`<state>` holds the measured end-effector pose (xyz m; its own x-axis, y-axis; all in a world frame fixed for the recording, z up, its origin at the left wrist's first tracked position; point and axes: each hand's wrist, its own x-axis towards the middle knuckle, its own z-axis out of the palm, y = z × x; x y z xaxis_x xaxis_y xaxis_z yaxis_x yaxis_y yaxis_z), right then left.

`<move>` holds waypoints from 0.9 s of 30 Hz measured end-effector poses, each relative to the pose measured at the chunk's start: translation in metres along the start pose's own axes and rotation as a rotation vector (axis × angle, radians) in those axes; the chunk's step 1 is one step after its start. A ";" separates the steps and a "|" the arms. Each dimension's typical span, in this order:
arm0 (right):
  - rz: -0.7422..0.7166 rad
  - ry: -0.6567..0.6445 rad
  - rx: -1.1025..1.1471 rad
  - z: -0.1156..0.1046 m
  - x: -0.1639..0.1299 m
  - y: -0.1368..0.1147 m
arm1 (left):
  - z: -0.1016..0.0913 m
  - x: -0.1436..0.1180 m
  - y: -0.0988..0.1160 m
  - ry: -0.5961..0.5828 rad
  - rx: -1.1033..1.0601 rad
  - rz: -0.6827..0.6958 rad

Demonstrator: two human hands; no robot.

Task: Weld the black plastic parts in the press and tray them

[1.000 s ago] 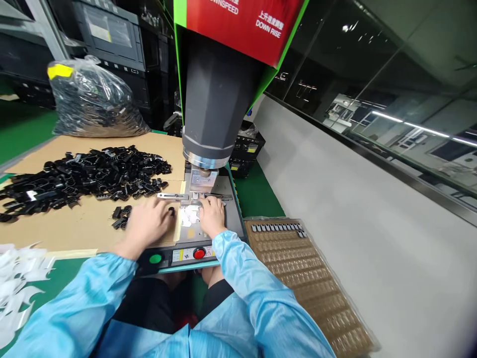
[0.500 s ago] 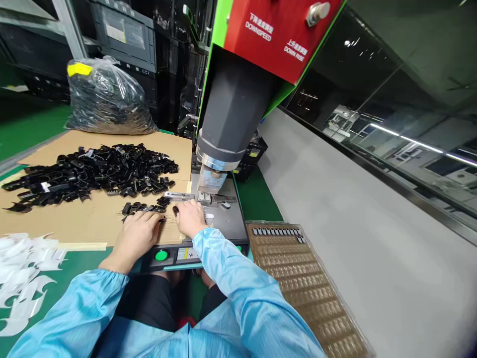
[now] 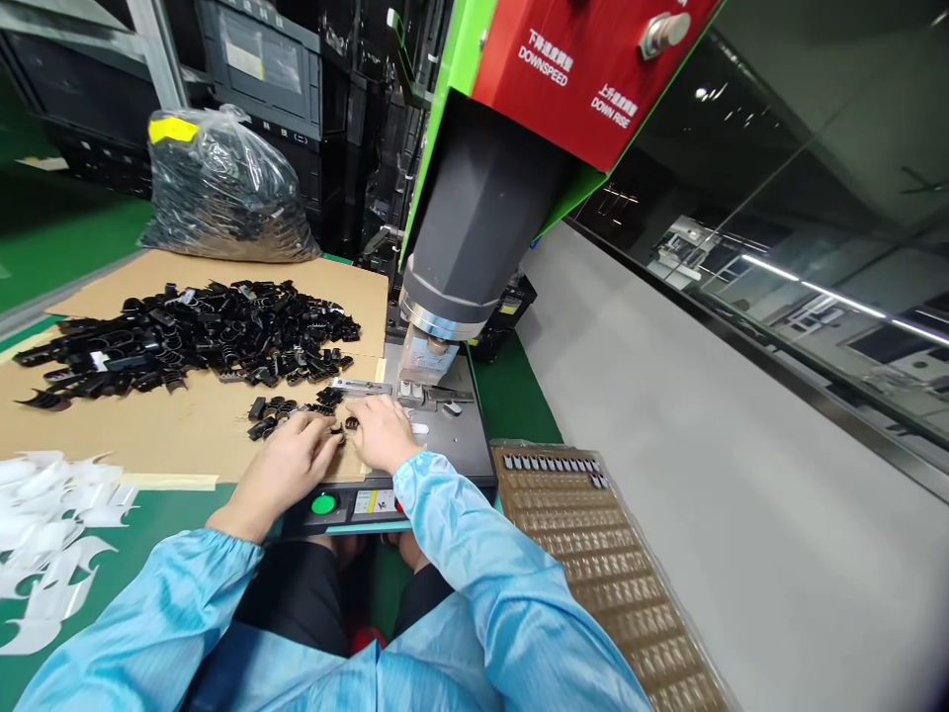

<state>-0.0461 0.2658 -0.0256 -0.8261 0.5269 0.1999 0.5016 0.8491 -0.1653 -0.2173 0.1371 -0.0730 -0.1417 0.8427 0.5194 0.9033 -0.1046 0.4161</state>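
Cardboard mat (image 3: 185, 425): right hand (image 3: 384, 433), now off metal block (image 3: 411, 394), joins left hand (image 3: 291, 463) by black parts (image 3: 351, 423), leaving block finger-free; both half-curled, any hold unclear.

The press (image 3: 493, 168) has a dark grey barrel (image 3: 478, 232), a silver ring (image 3: 445, 321), bright green edges (image 3: 464, 64) and a red panel (image 3: 545, 94) with white lettering. Left of the press, the parts (image 3: 222, 331) are glossy black on tan cardboard (image 3: 163, 435); the clear bag (image 3: 229, 193) of black pieces bears a yellow label (image 3: 173, 130). Farther left of the press, white pieces (image 3: 51, 539) show against the green surface (image 3: 178, 506). Before the press are a green button (image 3: 324, 504) and shiny light-blue sleeves (image 3: 163, 603). Right of the press, the brown tray (image 3: 593, 539) is patterned in repeated rows.
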 end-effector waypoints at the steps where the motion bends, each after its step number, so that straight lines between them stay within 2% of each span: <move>1: -0.008 -0.019 -0.011 0.000 0.000 -0.002 | 0.004 0.000 0.003 -0.012 -0.005 0.002; 6: -0.071 -0.109 0.022 -0.004 -0.003 0.000 | 0.013 -0.003 0.007 -0.059 -0.068 0.011; 9: -0.045 -0.042 0.049 -0.006 -0.010 0.004 | 0.013 -0.004 0.006 -0.057 -0.050 0.007; 12: 0.052 0.047 0.018 -0.004 -0.018 0.003 | 0.012 -0.004 0.006 -0.073 0.019 0.003; 15: 0.129 0.049 -0.061 -0.001 -0.021 -0.002 | 0.012 -0.003 0.008 -0.093 0.115 -0.007; 18: 0.142 0.027 -0.114 0.002 -0.019 -0.007 | 0.014 -0.004 0.008 -0.108 0.169 -0.012; 22: 0.148 0.041 -0.097 0.004 -0.021 -0.009 | 0.013 -0.008 0.004 -0.090 0.130 -0.009; 25: 0.177 0.128 -0.016 0.000 -0.030 0.001 | 0.009 -0.007 0.005 -0.048 0.044 -0.010; 27: 0.253 0.211 0.044 -0.006 -0.038 0.015 | 0.006 0.001 0.012 -0.003 -0.008 -0.014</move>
<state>-0.0055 0.2582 -0.0303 -0.6034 0.7205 0.3417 0.6685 0.6907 -0.2758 -0.2040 0.1399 -0.0725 -0.1525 0.8458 0.5112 0.8982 -0.0971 0.4287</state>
